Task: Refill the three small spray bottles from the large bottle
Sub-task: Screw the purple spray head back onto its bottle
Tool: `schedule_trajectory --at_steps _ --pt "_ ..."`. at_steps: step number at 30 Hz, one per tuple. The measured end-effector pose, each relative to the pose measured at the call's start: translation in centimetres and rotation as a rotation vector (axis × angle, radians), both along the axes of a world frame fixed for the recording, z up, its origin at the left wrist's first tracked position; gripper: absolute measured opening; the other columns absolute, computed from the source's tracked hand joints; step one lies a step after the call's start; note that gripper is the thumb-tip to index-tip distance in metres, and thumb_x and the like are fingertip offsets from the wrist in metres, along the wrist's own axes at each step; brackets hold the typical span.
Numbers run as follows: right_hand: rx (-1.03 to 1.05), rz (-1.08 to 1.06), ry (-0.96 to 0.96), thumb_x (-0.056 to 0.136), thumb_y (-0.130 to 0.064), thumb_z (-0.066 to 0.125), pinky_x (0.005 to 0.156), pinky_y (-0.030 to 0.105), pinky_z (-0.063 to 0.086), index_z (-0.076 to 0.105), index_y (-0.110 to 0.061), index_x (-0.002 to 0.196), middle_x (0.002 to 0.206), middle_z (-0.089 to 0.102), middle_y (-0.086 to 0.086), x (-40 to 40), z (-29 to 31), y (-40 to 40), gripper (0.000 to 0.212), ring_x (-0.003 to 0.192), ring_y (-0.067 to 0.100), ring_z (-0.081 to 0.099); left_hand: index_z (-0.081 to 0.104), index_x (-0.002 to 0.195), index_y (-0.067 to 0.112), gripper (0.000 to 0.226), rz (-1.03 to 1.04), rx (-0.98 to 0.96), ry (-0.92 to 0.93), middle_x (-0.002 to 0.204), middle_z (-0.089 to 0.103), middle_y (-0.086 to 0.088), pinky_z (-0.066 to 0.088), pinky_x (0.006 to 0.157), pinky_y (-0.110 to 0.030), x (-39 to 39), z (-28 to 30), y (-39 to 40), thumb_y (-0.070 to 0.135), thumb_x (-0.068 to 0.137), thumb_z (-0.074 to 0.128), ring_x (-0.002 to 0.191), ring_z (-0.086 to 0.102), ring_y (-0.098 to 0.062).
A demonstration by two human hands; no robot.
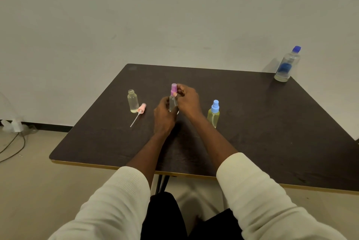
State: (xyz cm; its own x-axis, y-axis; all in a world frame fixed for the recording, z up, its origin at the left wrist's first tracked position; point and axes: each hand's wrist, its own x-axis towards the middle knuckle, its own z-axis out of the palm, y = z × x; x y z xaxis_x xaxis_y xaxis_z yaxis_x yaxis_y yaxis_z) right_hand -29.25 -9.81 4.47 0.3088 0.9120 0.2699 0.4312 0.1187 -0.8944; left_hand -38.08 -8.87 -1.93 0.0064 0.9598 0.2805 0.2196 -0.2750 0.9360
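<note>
Left hand (165, 112) holds purple-capped bottle (172, 102); right hand (188, 100) pinches its cap (174, 88)

Three small spray bottles stand on the table (252, 123): an open bottle (133, 101), a purple-capped bottle (173, 98) and a blue-capped bottle (213, 114). One loose pink spray head (141, 109) lies there. One large bottle (287, 65) occupies the far right corner. Two hands, left (164, 116) and right (188, 100).

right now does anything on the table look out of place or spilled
No spill shows. The pink spray head with its dip tube lies on its side on the dark table, off the open clear small bottle beside it. The large clear bottle with blue cap stands at the far right corner, near the edge.
</note>
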Motion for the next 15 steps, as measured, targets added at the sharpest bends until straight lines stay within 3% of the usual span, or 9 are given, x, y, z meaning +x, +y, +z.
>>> schedule_trajectory --at_steps 4,8,10,13,15 --pt "0.015 -0.015 0.000 0.095 -0.019 0.059 0.083 0.034 0.054 0.069 -0.009 0.106 0.097 0.071 0.005 -0.2 -0.1 -0.9 0.018 0.090 0.017 0.066 0.061 0.115 0.018 0.023 -0.011 -0.010 0.017 0.096 0.065 0.014 0.046 0.071 -0.013 -0.3 0.1 -0.5 0.025 0.094 0.066 0.090 0.062 0.003" --pt "0.020 -0.056 -0.008 0.088 -0.016 0.069 0.065 0.017 0.045 0.065 -0.009 0.093 0.087 0.067 0.001 -0.1 -0.2 -1.6 0.010 0.078 0.012 0.061 0.058 0.111 0.021 0.022 -0.011 -0.015 0.042 0.096 0.064 0.012 0.047 0.071 -0.017 -0.4 0.1 -1.0 0.020 0.092 0.068 0.088 0.062 0.001" --pt "0.007 -0.060 -0.003 0.085 -0.016 0.073 0.062 0.016 0.043 0.062 -0.009 0.090 0.084 0.064 0.001 0.2 -0.1 -2.0 0.014 0.074 0.011 0.057 0.059 0.114 0.020 0.027 -0.015 -0.026 0.060 0.102 0.066 0.005 0.052 0.075 -0.023 -0.4 0.0 -1.2 0.023 0.090 0.070 0.092 0.063 -0.006" --pt "-0.018 -0.039 0.019 0.082 -0.022 0.076 0.071 0.023 0.048 0.059 -0.011 0.100 0.096 0.063 0.002 0.3 0.0 -2.4 0.027 0.087 0.014 0.058 0.059 0.110 0.023 0.027 -0.016 -0.014 0.091 0.103 0.067 0.000 0.055 0.078 -0.030 -0.5 -0.4 -1.4 0.026 0.088 0.073 0.094 0.065 -0.014" --pt "-0.035 -0.001 0.042 0.082 -0.022 0.076 0.091 0.028 0.048 0.053 -0.012 0.128 0.123 0.060 0.001 0.4 0.3 -2.6 0.052 0.111 0.015 0.055 0.059 0.109 0.024 0.026 -0.020 -0.010 0.082 0.102 0.068 0.002 0.052 0.077 -0.026 -0.5 -0.3 -1.7 0.025 0.087 0.073 0.094 0.064 -0.012"
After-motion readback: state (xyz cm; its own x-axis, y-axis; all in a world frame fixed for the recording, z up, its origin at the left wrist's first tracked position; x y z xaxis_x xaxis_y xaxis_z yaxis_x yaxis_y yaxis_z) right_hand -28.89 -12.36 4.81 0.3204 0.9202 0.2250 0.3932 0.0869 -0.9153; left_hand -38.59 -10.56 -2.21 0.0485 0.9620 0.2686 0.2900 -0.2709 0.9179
